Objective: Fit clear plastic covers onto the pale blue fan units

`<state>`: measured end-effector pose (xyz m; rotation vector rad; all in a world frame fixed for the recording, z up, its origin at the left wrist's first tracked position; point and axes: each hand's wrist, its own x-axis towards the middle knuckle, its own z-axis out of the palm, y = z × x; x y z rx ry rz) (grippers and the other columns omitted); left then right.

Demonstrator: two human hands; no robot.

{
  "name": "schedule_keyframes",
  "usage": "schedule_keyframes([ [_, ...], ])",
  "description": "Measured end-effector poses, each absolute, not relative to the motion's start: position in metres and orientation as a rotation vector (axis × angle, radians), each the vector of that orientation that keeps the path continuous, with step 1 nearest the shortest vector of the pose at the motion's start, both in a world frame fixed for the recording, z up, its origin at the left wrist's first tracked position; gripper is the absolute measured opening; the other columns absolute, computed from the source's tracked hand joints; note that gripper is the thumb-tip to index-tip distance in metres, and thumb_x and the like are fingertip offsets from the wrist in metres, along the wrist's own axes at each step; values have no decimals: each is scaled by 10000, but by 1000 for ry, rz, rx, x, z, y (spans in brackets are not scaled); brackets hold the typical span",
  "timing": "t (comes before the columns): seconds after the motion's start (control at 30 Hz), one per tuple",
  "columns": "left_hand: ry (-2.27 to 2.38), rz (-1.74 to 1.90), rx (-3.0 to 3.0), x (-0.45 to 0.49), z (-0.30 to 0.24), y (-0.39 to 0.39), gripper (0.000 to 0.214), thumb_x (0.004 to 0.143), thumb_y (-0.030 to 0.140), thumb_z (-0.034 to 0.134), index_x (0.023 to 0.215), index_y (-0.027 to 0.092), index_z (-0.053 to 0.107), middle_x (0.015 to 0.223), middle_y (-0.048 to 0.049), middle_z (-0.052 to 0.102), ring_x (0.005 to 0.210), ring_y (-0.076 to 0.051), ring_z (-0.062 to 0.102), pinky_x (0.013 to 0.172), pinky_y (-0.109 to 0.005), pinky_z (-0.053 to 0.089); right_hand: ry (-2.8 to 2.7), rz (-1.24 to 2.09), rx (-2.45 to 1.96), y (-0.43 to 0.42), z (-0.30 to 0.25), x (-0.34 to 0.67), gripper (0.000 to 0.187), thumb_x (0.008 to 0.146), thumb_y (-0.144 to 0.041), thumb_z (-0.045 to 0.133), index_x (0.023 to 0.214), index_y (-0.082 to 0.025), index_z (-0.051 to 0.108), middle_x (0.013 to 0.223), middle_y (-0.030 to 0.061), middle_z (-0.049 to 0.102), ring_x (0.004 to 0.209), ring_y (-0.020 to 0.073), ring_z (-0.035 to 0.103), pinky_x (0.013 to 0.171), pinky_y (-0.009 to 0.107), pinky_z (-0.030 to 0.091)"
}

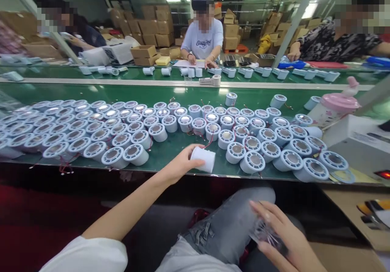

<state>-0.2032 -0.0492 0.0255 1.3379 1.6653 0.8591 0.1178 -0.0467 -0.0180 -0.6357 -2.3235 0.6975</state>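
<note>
My left hand (183, 163) is wrapped round a light-blue cylindrical housing (207, 160), tilted on its side at the front edge of the green bench. A thin red wire runs from its top. Low over my lap, my right hand (282, 233) holds a clear, spoked plastic piece (263, 232), blurred by motion; it looks like a small grille. Many similar light-blue housings (252, 162) stand upright around my left hand, with ringed tops and silvery discs, some trailing red wires.
A pink-lidded bottle (339, 103) and a grey-white box (359, 146) with a red light stand at right. Across the green bench (179, 142), a co-worker (202, 36) sits facing me, with others to both sides. Small handheld fans (211, 80) lie along the far belt. Cardboard boxes (155, 26) are stacked behind.
</note>
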Motion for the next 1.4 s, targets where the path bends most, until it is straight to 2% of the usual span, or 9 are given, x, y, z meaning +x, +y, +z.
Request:
schedule_keyframes([
  [0.2,1009,509,927,-146,11,-41,470,826,582,441,935,152,595,731,-29,580,467,-103,444,372,-214,311,-2344,224,-955,-44,-8,79,480,900,-230,566,1375,-292,565,1315,171,549,1135,367,610,841,512,594],
  [0.33,1056,426,1353,-128,21,-36,282,849,449,595,904,181,664,848,-26,621,710,-145,557,629,-256,447,-2424,255,-1082,-37,-4,87,308,827,-92,587,1075,-219,719,1357,186,516,1127,380,583,785,506,587],
  [0.47,1175,622,1728,-124,23,-39,263,817,393,705,1016,221,697,1024,-42,631,959,-209,586,868,-324,449,-2322,811,-1122,-39,0,99,26,835,-221,675,858,-233,682,1315,114,541,1151,316,590,839,430,571],
  [0.63,1128,780,1764,-123,0,-41,621,557,480,896,1113,271,713,1101,-60,562,1028,-249,583,924,-387,490,-1979,1182,-1150,-40,3,102,295,953,-346,530,713,-206,627,1091,93,600,980,233,628,793,335,529],
  [0.87,870,673,1680,-125,-7,-43,668,700,324,836,1319,290,587,1291,-86,594,1215,-281,562,1028,-428,479,-1425,1621,-1149,-32,-2,106,318,859,-412,690,628,-198,644,1045,66,659,875,198,648,682,278,547],
  [1.0,860,724,1284,-122,-6,-49,669,718,257,817,1328,262,542,1348,-90,552,1143,-239,608,937,-365,545,-1548,1571,-974,-33,-4,112,87,805,-346,774,821,-264,751,1221,57,683,1158,262,625,883,343,560],
  [1.1,842,744,1113,-121,-7,-51,679,705,263,825,1321,249,537,1329,-102,559,1061,-227,630,831,-341,580,-1940,1216,-899,-38,-4,116,379,776,-211,798,1131,-308,704,1370,60,614,1276,268,562,1026,388,500],
  [1.2,833,689,1116,-122,-4,-52,735,718,325,821,1379,279,501,1309,-108,579,977,-222,651,707,-302,587,-2072,1041,-888,-44,-4,120,367,824,-194,754,1166,-281,654,1364,81,618,1250,260,589,1031,395,507],
  [1.4,809,744,1412,-126,4,-53,785,699,267,848,1406,326,510,1408,-72,551,1198,-250,599,953,-326,537,-1989,1231,-864,-45,-5,126,403,854,-285,749,1222,-272,585,1362,91,611,1249,268,581,997,384,528],
])
